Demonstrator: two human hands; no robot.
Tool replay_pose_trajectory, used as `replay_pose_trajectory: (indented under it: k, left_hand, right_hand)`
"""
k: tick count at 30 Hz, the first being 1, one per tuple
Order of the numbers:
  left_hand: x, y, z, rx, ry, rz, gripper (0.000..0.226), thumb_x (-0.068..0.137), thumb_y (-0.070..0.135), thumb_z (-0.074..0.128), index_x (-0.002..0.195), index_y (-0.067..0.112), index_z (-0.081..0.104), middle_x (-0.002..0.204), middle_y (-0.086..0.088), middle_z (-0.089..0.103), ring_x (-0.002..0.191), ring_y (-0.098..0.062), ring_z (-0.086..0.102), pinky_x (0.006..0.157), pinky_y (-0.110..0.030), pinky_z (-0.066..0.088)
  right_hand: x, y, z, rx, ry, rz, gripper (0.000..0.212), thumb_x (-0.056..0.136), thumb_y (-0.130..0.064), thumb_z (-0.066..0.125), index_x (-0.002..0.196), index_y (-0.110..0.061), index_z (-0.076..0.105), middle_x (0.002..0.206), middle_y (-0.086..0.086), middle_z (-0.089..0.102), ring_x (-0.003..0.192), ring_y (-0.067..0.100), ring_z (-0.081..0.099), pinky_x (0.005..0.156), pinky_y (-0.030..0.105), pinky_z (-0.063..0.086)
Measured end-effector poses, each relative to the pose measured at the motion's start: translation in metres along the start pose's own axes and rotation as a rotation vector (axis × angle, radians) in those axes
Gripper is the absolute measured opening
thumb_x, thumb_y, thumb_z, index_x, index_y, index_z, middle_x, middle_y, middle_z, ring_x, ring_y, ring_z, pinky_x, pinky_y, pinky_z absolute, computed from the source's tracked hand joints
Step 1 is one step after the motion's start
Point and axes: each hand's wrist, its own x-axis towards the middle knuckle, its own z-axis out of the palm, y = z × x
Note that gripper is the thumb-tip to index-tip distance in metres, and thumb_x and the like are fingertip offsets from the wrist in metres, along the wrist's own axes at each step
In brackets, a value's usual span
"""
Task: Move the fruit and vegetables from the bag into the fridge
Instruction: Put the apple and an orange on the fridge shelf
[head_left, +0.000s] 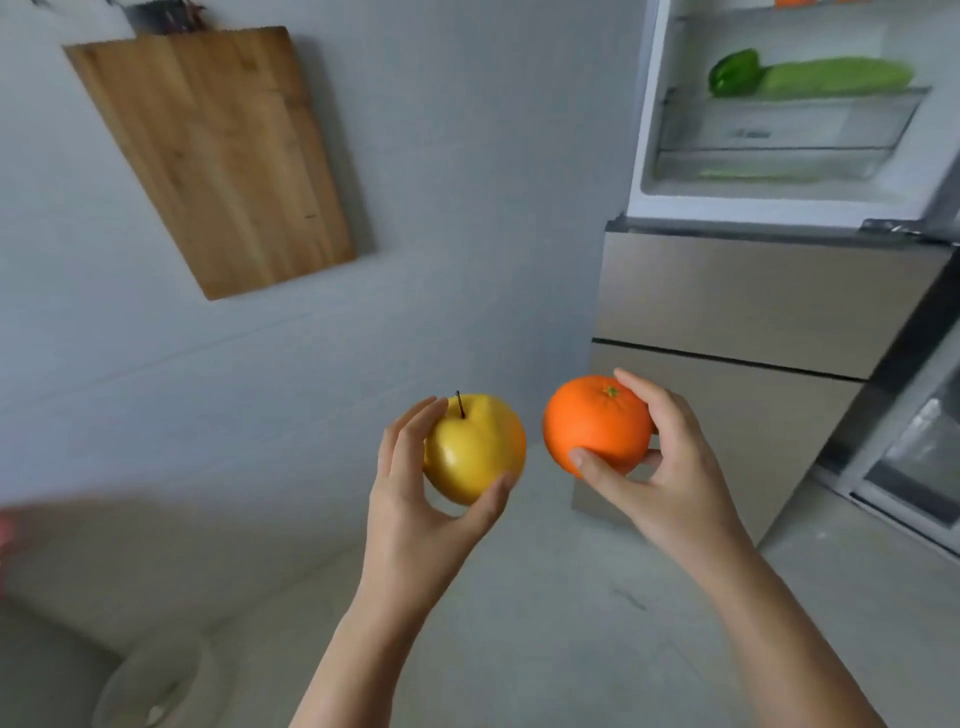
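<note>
My left hand (415, 499) grips a yellow apple (475, 449) with a dark stem, held up in front of me. Beside it, my right hand (670, 467) grips an orange (597, 423), stem end up. The two fruits are close together but apart. The fridge (769, 291) stands at the upper right with its top compartment open. On a shelf inside lie a green pepper (735, 73) and a long light-green vegetable (836, 78). The bag is not in view.
A wooden cutting board (218, 156) hangs on the grey wall at the upper left. The open fridge door (914, 447) juts out at the right edge. A pale round bin (156, 686) sits on the floor at the lower left. The floor is grey.
</note>
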Motion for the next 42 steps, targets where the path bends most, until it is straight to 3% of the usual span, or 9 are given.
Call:
replay_pose_trajectory:
  k: [5,12,18,21,25,32,35,39,42]
  left_hand:
    - [0.079,-0.027,0.055,-0.12,-0.085,0.072,0.064,0.062,0.05,0.067,0.12,0.036,0.042,0.125,0.01,0.049,0.116,-0.004,0.047,0.091,-0.023,0.045]
    - [0.204,-0.043,0.112,-0.247,-0.211,0.22,0.062,0.063,0.05,0.066,0.118,0.041,0.038,0.124,0.01,0.048,0.113,0.0,0.045,0.087,-0.014,0.043]
    - [0.274,-0.035,0.17,-0.327,-0.307,0.333,0.06,0.064,0.049,0.065,0.117,0.043,0.038,0.125,0.01,0.048,0.114,0.003,0.044,0.087,-0.014,0.043]
    - [0.304,-0.027,0.205,-0.359,-0.32,0.361,0.059,0.063,0.05,0.064,0.115,0.044,0.038,0.122,0.016,0.045,0.111,0.007,0.043,0.081,-0.007,0.041]
    - [0.338,-0.009,0.258,-0.388,-0.328,0.388,0.061,0.063,0.052,0.064,0.116,0.044,0.036,0.122,0.016,0.045,0.111,0.009,0.041,0.086,-0.011,0.042]
    - [0.395,0.037,0.375,-0.417,-0.276,0.409,0.06,0.06,0.056,0.062,0.113,0.044,0.037,0.113,0.028,0.04,0.102,0.02,0.04,0.076,0.002,0.034]
    - [0.424,0.055,0.417,-0.42,-0.274,0.374,0.062,0.061,0.05,0.069,0.112,0.046,0.036,0.112,0.03,0.039,0.101,0.021,0.039,0.075,0.002,0.035]
    - [0.466,0.071,0.461,-0.386,-0.204,0.344,0.069,0.063,0.042,0.072,0.124,0.029,0.043,0.115,0.016,0.042,0.094,0.005,0.045,0.077,0.001,0.035]
    - [0.5,0.08,0.486,-0.35,-0.184,0.334,0.072,0.068,0.031,0.079,0.129,0.019,0.043,0.119,0.009,0.044,0.104,-0.009,0.046,0.081,-0.013,0.038]
  right_hand:
    - [0.06,0.027,-0.014,-0.083,0.125,0.062,0.069,0.071,-0.022,0.077,0.124,-0.041,0.038,0.115,-0.026,0.036,0.099,-0.022,0.04,0.075,-0.002,0.036]
    - [0.156,0.036,-0.025,-0.172,0.279,0.101,0.07,0.072,-0.027,0.075,0.13,-0.04,0.037,0.116,-0.032,0.034,0.104,-0.012,0.042,0.075,0.004,0.039]
    - [0.212,0.056,-0.051,-0.249,0.363,0.135,0.07,0.072,-0.029,0.074,0.129,-0.044,0.035,0.125,-0.016,0.037,0.106,0.006,0.045,0.081,0.017,0.042]
    - [0.238,0.07,-0.074,-0.285,0.398,0.145,0.071,0.073,-0.028,0.074,0.13,-0.043,0.033,0.125,-0.015,0.035,0.108,0.011,0.044,0.081,0.022,0.043]
    - [0.276,0.092,-0.113,-0.306,0.45,0.122,0.069,0.073,-0.026,0.074,0.127,-0.041,0.034,0.123,-0.017,0.034,0.106,0.007,0.041,0.074,0.011,0.035]
    - [0.361,0.156,-0.197,-0.295,0.516,0.079,0.071,0.072,-0.028,0.073,0.133,-0.031,0.036,0.128,-0.009,0.039,0.11,0.014,0.046,0.085,0.029,0.043]
    - [0.4,0.174,-0.231,-0.288,0.54,0.075,0.067,0.074,-0.027,0.073,0.13,-0.033,0.037,0.123,-0.011,0.038,0.107,0.014,0.046,0.081,0.028,0.042]
    - [0.455,0.194,-0.269,-0.268,0.58,0.015,0.063,0.073,-0.027,0.074,0.125,-0.034,0.04,0.122,-0.012,0.041,0.105,0.014,0.048,0.082,0.03,0.044]
    - [0.495,0.207,-0.285,-0.242,0.564,-0.006,0.063,0.073,-0.027,0.074,0.125,-0.034,0.039,0.122,-0.011,0.039,0.105,0.013,0.046,0.084,0.03,0.046]
